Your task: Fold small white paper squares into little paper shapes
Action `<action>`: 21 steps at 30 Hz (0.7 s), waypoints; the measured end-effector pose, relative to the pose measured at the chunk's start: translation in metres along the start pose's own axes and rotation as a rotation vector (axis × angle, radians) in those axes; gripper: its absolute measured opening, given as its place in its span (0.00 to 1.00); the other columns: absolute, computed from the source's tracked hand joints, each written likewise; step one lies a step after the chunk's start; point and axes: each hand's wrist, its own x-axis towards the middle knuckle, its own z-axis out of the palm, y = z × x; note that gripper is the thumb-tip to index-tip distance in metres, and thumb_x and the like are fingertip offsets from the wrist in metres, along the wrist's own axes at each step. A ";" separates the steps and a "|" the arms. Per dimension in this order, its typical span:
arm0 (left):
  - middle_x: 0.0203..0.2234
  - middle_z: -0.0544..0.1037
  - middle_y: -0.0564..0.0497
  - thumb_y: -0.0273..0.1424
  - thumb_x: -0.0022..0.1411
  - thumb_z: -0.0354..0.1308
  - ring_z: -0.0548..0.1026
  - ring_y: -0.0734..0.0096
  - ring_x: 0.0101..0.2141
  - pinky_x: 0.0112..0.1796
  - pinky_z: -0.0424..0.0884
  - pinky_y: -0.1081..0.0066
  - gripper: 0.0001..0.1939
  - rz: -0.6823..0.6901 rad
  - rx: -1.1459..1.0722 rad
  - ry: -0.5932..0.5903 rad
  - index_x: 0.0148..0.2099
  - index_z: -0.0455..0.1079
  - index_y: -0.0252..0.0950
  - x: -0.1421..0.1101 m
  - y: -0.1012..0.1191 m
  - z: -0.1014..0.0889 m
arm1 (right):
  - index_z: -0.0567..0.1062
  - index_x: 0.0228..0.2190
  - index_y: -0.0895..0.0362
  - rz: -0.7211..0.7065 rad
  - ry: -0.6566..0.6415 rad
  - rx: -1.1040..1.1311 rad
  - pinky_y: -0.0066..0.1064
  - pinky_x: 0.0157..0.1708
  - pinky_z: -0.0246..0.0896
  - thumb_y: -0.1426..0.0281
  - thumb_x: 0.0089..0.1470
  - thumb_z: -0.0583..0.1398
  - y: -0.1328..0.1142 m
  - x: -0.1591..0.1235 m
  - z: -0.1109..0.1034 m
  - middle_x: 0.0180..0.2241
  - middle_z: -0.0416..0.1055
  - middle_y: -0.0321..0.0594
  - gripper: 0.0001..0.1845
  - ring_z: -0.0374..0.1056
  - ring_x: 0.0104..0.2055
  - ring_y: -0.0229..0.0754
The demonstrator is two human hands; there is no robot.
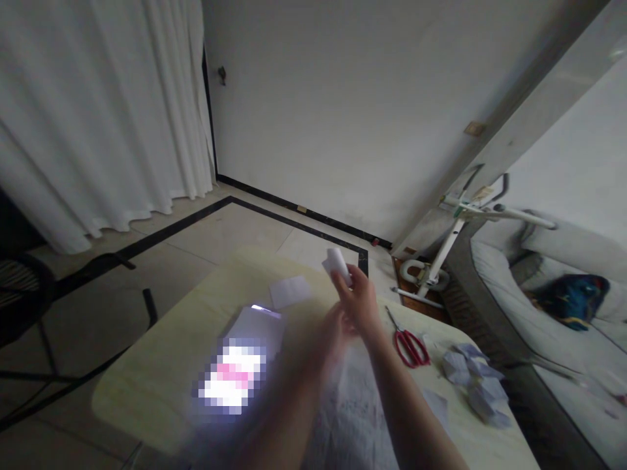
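In my right hand [360,300] is a piece of white paper [337,266], rolled or folded into a narrow shape and gripped between thumb and fingers above the table. My left hand [337,326] sits just below and behind the right one, smeared by motion, so its fingers do not show clearly. Red-handled scissors [410,346] lie on the table to the right of my right forearm. A flat white paper sheet [290,291] rests to the left of my hands. Nearer me, a lit screen [232,375], partly pixelated, stands by a pale stack [257,326].
Folded paper pieces [477,382] lie at the right of the pale yellow table [161,365]. A grey sofa [494,261] and white exercise equipment [445,248] stand beyond on the right. A dark chair [29,294] is at the left, below a white curtain [108,111].
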 end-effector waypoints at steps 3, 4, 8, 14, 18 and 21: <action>0.28 0.76 0.49 0.46 0.54 0.57 0.74 0.70 0.29 0.28 0.68 0.73 0.19 0.025 -0.098 0.043 0.35 0.70 0.34 -0.002 0.006 0.001 | 0.73 0.43 0.57 -0.070 0.013 -0.035 0.35 0.41 0.64 0.64 0.56 0.56 0.024 -0.024 -0.039 0.43 0.70 0.46 0.15 0.69 0.41 0.45; 0.26 0.76 0.48 0.48 0.55 0.55 0.74 0.69 0.28 0.28 0.68 0.72 0.21 -0.016 -0.115 0.040 0.34 0.70 0.33 -0.002 0.008 0.002 | 0.73 0.44 0.55 -0.068 0.016 -0.081 0.36 0.43 0.64 0.66 0.56 0.57 0.033 -0.034 -0.048 0.45 0.69 0.45 0.15 0.68 0.43 0.47; 0.28 0.78 0.44 0.54 0.53 0.54 0.75 0.64 0.29 0.30 0.71 0.66 0.28 -0.138 -0.106 -0.064 0.33 0.72 0.31 -0.007 0.012 0.008 | 0.72 0.48 0.52 -0.030 -0.067 -0.220 0.42 0.47 0.64 0.71 0.53 0.58 0.058 -0.071 -0.064 0.52 0.64 0.46 0.20 0.67 0.47 0.49; 0.30 0.79 0.48 0.35 0.49 0.62 0.75 0.64 0.34 0.33 0.70 0.71 0.13 0.074 0.269 0.002 0.35 0.75 0.31 -0.014 0.003 0.012 | 0.64 0.57 0.50 0.036 0.074 -0.069 0.48 0.56 0.55 0.74 0.47 0.60 0.081 -0.096 -0.059 0.59 0.56 0.46 0.34 0.54 0.60 0.53; 0.31 0.79 0.48 0.35 0.51 0.61 0.76 0.65 0.36 0.36 0.70 0.71 0.12 0.142 0.368 0.027 0.35 0.75 0.31 -0.014 0.002 0.010 | 0.69 0.50 0.57 0.271 0.232 0.294 0.43 0.45 0.66 0.64 0.53 0.58 0.097 -0.099 -0.052 0.48 0.70 0.51 0.23 0.68 0.48 0.50; 0.31 0.80 0.48 0.36 0.51 0.61 0.76 0.65 0.34 0.35 0.71 0.70 0.13 0.109 0.387 0.035 0.37 0.75 0.32 -0.016 0.008 0.015 | 0.76 0.38 0.60 0.364 0.257 0.370 0.38 0.38 0.67 0.61 0.52 0.59 0.092 -0.096 -0.056 0.37 0.76 0.48 0.16 0.72 0.38 0.48</action>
